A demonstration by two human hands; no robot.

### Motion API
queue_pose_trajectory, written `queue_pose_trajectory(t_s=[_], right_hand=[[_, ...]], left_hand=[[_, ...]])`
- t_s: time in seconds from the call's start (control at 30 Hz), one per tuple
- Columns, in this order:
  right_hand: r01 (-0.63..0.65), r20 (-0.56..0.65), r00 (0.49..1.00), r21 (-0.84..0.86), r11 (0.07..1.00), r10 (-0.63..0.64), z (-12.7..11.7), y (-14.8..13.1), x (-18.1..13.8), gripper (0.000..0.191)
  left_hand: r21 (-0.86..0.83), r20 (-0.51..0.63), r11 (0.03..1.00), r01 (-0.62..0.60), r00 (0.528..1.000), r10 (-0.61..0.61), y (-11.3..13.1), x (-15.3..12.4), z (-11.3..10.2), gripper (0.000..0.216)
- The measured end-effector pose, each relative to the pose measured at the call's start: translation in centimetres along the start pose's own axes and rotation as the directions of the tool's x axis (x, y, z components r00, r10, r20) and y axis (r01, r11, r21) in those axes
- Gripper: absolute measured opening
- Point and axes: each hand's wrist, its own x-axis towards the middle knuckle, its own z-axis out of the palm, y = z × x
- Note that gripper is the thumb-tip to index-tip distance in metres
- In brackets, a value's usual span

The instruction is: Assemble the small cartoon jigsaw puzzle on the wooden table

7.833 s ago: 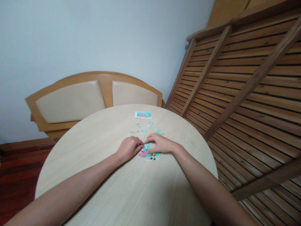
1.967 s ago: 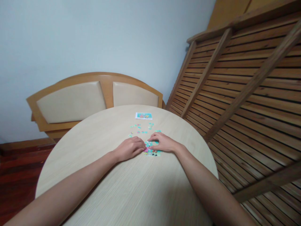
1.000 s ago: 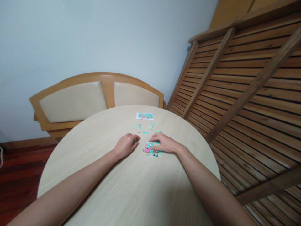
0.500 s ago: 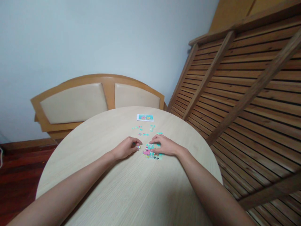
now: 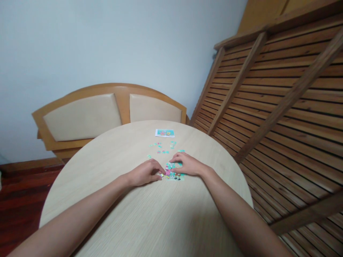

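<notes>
Hands (image 5: pixel 145 174) bent-fingered at the puzzle (image 5: pixel 172 175)

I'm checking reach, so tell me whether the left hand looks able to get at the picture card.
Probably yes: only flat loose pieces lie between the left hand and the picture card, and nothing tall blocks the way. Its grip, though, seems taken up by a small piece.

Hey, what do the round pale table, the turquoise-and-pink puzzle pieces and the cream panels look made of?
Round pale table: wood or wood-look laminate, matte, from its fine grain. Turquoise-and-pink puzzle pieces: probably printed card, thin and flat, but too small to be sure. Cream panels behind: likely leather or vinyl, smooth with a faint sheen.
</notes>
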Motion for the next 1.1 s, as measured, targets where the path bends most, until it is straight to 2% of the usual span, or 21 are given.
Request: queue_pose_trajectory(t_s=[0.33, 0.87, 1.1], right_hand=[[-0.001, 0.004, 1.0, -0.004, 1.0, 0.001, 0.1, 0.2, -0.1, 0.045], [0.01, -0.016, 1.0, -0.005, 1.0, -0.01, 0.1, 0.1, -0.1, 0.042], [0.009, -0.013, 1.0, -0.015, 1.0, -0.009, 0.1, 0.1, -0.1, 0.043]], left_hand=[[0.081, -0.021, 0.996, 0.023, 1.0, -0.022, 1.1, 0.2, 0.4, 0.018], [0.128, 0.0, 0.991, -0.037, 0.999, 0.038, 1.6, 0.3, 0.6, 0.017], [0.189, 0.041, 0.973, -0.133, 0.991, 0.127, 2.0, 0.3, 0.0, 0.02]])
